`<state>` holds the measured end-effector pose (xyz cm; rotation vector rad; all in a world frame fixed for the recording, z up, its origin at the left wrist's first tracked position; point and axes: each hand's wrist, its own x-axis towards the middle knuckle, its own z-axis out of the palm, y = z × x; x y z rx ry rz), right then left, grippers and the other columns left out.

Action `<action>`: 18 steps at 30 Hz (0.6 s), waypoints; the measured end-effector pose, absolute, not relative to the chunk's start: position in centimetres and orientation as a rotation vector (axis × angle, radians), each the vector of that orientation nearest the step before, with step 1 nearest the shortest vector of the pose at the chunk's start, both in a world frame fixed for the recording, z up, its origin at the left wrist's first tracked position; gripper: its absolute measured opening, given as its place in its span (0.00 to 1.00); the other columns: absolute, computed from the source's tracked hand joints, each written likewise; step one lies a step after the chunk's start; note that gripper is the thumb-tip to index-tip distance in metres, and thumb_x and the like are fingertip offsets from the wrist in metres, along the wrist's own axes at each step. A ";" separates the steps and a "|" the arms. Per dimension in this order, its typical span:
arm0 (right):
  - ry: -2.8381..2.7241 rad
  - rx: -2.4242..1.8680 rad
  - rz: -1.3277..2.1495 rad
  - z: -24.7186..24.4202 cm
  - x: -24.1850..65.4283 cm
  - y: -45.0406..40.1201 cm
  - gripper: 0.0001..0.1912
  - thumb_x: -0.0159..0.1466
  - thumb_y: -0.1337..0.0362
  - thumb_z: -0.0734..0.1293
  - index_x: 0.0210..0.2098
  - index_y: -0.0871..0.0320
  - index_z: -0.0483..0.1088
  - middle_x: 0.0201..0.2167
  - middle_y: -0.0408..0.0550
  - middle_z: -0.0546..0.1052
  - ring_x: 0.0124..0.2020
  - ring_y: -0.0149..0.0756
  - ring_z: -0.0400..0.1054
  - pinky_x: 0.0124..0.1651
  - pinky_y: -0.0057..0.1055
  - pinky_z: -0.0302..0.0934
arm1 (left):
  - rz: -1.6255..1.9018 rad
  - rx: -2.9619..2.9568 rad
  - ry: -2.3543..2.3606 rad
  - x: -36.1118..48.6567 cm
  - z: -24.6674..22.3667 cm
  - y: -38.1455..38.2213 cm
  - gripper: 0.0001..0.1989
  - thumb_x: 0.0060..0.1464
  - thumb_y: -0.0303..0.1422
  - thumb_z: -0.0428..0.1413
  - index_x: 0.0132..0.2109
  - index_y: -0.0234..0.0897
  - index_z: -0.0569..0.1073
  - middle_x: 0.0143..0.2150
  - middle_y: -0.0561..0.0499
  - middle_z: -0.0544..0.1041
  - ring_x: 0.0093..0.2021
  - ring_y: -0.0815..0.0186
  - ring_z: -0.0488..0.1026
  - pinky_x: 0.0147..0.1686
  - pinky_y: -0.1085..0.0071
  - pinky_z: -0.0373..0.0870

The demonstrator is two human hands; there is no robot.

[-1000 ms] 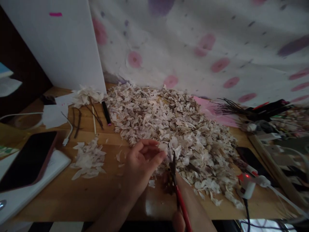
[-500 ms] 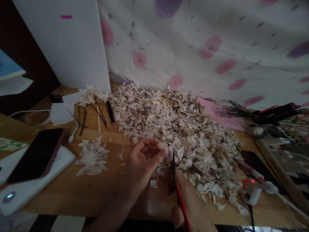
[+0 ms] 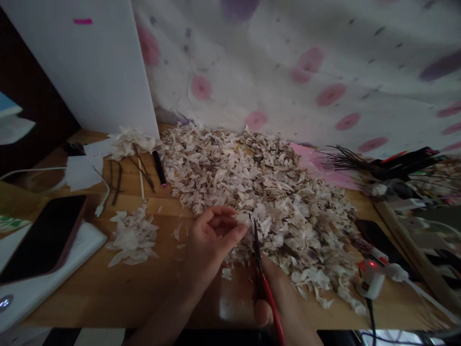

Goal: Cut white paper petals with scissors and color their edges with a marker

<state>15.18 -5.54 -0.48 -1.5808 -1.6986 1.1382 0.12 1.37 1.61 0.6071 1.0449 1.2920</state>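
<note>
Left hand (image 3: 212,240) pinches 1 pale petal (image 3: 242,217) between thumb and fingers. Right hand (image 3: 284,307) grips red-handled scissors (image 3: 262,274), blades nearly together beside the petal, at the petal heap's (image 3: 259,192) near edge on the table (image 3: 108,293).

You're at a home craft desk, wooden tabletop (image 3: 90,288), petal pile (image 3: 252,192) at centre, glue gun (image 3: 370,281) lower right, phone (image 3: 39,240) lower left, dotted cloth (image 3: 306,62) across the top.

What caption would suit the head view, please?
Left hand pinches a pale scrap while right hand holds red-handled scissors beside a scrap heap.
</note>
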 end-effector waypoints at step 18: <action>-1.654 -1.664 0.994 -2.1 18.1 -7.4 0.26 0.69 0.41 0.58 0.44 0.56 0.74 0.34 0.50 0.78 0.35 0.44 0.73 0.37 0.33 0.69 | 1.248 0.573 0.993 -0.3 1.8 1.4 0.12 0.43 0.30 0.73 0.35 0.35 0.80 0.28 0.53 0.82 0.29 0.72 0.78 0.34 0.80 0.75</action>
